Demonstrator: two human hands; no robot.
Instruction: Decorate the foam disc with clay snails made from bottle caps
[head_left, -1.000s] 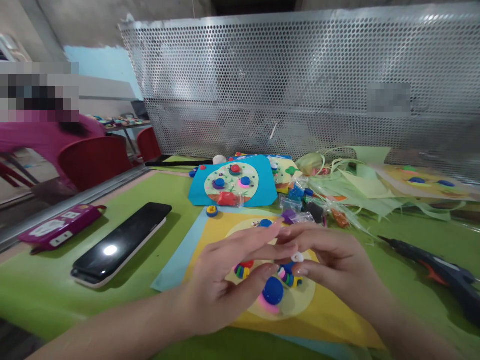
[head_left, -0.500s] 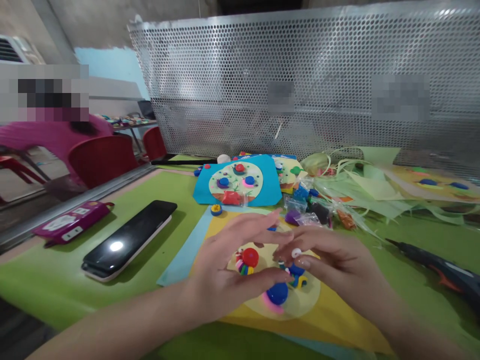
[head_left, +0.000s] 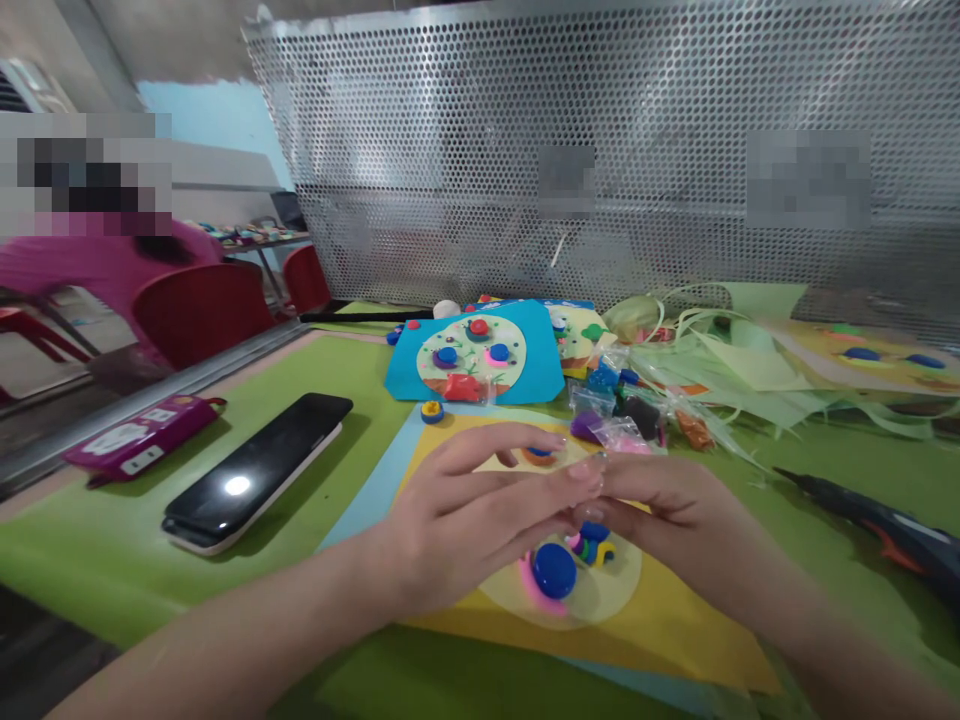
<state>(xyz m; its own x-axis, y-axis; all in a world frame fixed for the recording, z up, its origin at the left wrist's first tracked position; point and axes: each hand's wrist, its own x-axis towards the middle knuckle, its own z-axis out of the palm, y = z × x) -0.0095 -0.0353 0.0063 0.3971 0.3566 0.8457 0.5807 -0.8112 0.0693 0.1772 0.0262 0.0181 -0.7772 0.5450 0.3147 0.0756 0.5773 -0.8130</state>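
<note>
My left hand (head_left: pixel 465 510) reaches across the yellow card, its fingers pressed together against the fingertips of my right hand (head_left: pixel 664 500). Between the two hands the fingertips meet, and whatever they pinch is hidden; a small white clay piece showed in my right fingers just before. Below them lies the yellow card (head_left: pixel 660 640) with a pale round middle. A blue bottle cap (head_left: pixel 555 571) with pink clay along its edge sits on it, beside colourful clay bits (head_left: pixel 592 548). Another cap with an orange edge (head_left: pixel 538 455) shows past my left fingers.
A black phone (head_left: pixel 262 470) and a purple case (head_left: pixel 142 438) lie at left. Behind the card stands a blue card (head_left: pixel 544 350) with decorated caps. Small clay bags (head_left: pixel 619 435) and green paper strips are at back right. A glue gun (head_left: pixel 870 525) lies right. A person sits far left.
My left fingers have closed over my right fingertips, covering the small white piece that was visible there. The red cap on the card is now hidden behind my left hand.
</note>
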